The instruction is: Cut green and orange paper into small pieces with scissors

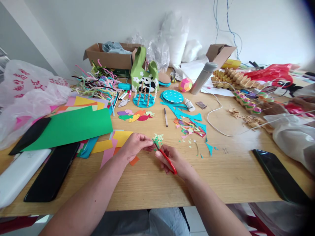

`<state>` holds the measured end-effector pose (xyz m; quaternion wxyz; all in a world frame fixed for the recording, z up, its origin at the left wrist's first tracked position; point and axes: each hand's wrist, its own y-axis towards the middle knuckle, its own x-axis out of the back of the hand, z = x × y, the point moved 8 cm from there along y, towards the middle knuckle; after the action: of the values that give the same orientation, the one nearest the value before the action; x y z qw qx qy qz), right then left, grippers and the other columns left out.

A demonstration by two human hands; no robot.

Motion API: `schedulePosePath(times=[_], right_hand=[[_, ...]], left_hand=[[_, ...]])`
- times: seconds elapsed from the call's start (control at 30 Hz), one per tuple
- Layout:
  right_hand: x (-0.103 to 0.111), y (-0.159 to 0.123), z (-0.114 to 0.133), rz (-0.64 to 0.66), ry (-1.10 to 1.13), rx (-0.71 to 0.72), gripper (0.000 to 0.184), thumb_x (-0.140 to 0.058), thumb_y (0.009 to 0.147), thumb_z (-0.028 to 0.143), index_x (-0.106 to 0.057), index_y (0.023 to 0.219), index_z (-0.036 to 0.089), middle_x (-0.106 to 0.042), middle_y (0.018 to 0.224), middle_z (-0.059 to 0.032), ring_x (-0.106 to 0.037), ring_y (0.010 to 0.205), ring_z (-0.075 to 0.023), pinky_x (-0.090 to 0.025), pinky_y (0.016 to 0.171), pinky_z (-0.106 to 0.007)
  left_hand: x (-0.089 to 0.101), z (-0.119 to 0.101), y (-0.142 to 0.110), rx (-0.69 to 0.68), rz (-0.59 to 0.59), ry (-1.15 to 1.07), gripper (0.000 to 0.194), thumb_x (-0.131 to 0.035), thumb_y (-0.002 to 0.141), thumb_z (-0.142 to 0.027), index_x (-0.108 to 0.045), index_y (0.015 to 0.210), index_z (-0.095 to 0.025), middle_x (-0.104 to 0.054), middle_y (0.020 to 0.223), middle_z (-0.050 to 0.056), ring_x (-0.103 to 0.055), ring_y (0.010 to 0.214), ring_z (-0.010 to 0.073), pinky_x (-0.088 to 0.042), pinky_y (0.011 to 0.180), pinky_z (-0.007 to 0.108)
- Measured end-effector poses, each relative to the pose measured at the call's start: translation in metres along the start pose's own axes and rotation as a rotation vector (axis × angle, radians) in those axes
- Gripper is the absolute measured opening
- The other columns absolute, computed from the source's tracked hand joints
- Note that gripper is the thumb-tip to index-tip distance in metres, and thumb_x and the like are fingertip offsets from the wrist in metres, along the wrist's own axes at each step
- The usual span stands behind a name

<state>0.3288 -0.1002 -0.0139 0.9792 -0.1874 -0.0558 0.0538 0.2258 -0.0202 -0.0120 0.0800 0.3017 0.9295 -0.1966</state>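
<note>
My right hand (169, 159) grips red-handled scissors (168, 160), their blades pointing up and left at the fingertips of my left hand (137, 146). The left fingers are pinched together; whatever lies between them is too small and hidden to make out. Just beyond the blades lies a little heap of light green paper snippets (158, 138). Strips of yellow (123, 137) and pink paper (108, 154) stick out beside my left wrist. Further back are several colourful paper fish (137, 116) and a pen (165, 117).
Green sheets (71, 127) and a black phone-like slab (52, 173) lie left. Blue paper scraps (192, 114), a glue bottle (189, 105) and a grey flask (203, 78) are beyond my right hand. A white cable (216, 131) runs toward another person's hands (270, 109); a phone (278, 173) lies nearer.
</note>
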Motion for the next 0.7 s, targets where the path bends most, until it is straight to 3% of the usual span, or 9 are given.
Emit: schedulePosePath(times=[0.7], right_hand=[[-0.0045,-0.0016,0.0029,0.073,0.040,0.021,0.052,-0.058,0.074,0.068,-0.043,0.078,0.019,-0.056,0.054,0.0050,-0.051,0.039,-0.0076,-0.038,0.037,-0.018]], left_hand=[[-0.0025,-0.0043,-0.0021,0.010,0.053,0.037,0.020,-0.076,0.061,-0.029,-0.073,0.068,-0.010,-0.071,0.067,0.008,-0.064,0.063,0.0150,-0.051,0.070,0.030]])
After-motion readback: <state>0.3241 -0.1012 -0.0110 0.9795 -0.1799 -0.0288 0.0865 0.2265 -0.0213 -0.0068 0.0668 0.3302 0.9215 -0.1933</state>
